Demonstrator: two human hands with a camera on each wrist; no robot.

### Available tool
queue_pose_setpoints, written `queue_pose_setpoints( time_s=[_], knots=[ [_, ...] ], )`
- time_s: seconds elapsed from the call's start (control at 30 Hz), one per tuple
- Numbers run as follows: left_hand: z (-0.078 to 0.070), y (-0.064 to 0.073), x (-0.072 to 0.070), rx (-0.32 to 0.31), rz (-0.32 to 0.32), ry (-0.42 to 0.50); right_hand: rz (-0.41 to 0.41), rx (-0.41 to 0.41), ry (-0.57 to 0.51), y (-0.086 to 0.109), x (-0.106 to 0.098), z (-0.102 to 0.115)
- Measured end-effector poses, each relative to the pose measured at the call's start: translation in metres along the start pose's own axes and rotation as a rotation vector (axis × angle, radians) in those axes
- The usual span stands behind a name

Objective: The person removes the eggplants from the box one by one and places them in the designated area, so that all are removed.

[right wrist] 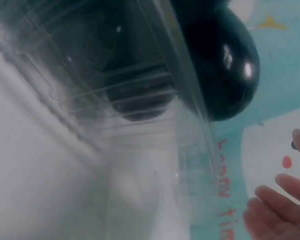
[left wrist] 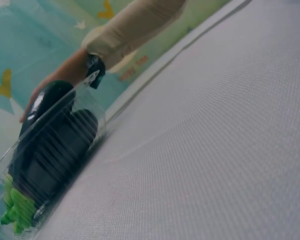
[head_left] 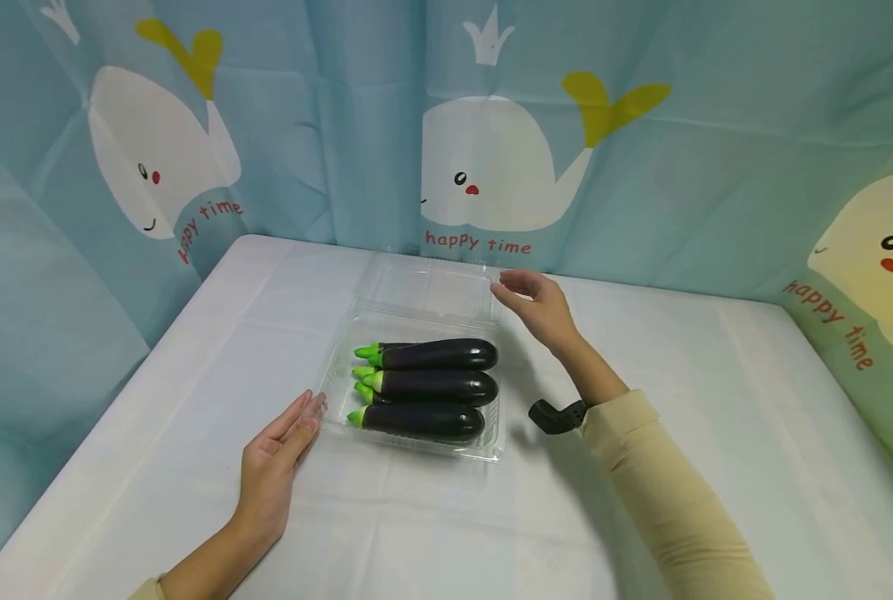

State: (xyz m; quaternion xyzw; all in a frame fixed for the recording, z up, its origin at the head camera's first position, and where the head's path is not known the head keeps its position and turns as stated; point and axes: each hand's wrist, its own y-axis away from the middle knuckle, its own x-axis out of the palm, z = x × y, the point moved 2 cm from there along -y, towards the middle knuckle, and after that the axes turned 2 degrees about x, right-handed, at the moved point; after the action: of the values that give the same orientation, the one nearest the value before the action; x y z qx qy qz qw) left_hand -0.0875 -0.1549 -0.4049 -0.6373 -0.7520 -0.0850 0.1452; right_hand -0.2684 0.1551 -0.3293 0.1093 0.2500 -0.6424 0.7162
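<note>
Several dark eggplants (head_left: 439, 387) with green stems lie side by side in a clear plastic clamshell box (head_left: 416, 447), stems to the left. The box's hinged lid (head_left: 424, 287) is raised at the back. My left hand (head_left: 270, 467) rests its fingers against the front left corner of the box, fingers mostly straight. At the lid's right edge is my right hand (head_left: 540, 312), its fingers loosely bent; whether they touch the lid cannot be told. The right wrist view shows that hand (right wrist: 280, 205) with spread fingers, beside the box's ribbed wall (right wrist: 135, 95).
The box stands on a table with a white cloth (head_left: 192, 417). A black wrist device (head_left: 555, 416) juts from the right sleeve, close to the box's right side. Behind the table hangs a blue curtain (head_left: 371, 125) printed with whales.
</note>
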Motion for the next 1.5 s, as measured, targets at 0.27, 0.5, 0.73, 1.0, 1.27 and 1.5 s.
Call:
queue_pose_setpoints(
  time_s=[0.27,0.5,0.73,1.0,1.27,1.5],
  knots=[
    [0.000,0.000,0.000,0.010,0.010,0.021,0.136,-0.054,0.025,0.014,0.008,0.016],
    [0.000,0.001,0.000,0.006,0.009,0.038,0.355,-0.165,0.115,0.028,0.017,0.030],
    [0.000,0.001,-0.001,0.008,0.025,0.051,0.470,-0.313,0.234,0.036,0.026,0.041],
    [0.000,0.001,-0.001,-0.003,0.025,0.051,0.520,-0.366,0.333,0.035,0.032,0.043],
    [0.000,0.001,-0.001,0.000,0.026,0.057,0.565,-0.323,0.337,0.033,0.036,0.042],
    [-0.001,0.001,0.000,-0.004,0.020,0.045,0.525,-0.343,0.317,0.035,0.029,0.050]
  ],
)
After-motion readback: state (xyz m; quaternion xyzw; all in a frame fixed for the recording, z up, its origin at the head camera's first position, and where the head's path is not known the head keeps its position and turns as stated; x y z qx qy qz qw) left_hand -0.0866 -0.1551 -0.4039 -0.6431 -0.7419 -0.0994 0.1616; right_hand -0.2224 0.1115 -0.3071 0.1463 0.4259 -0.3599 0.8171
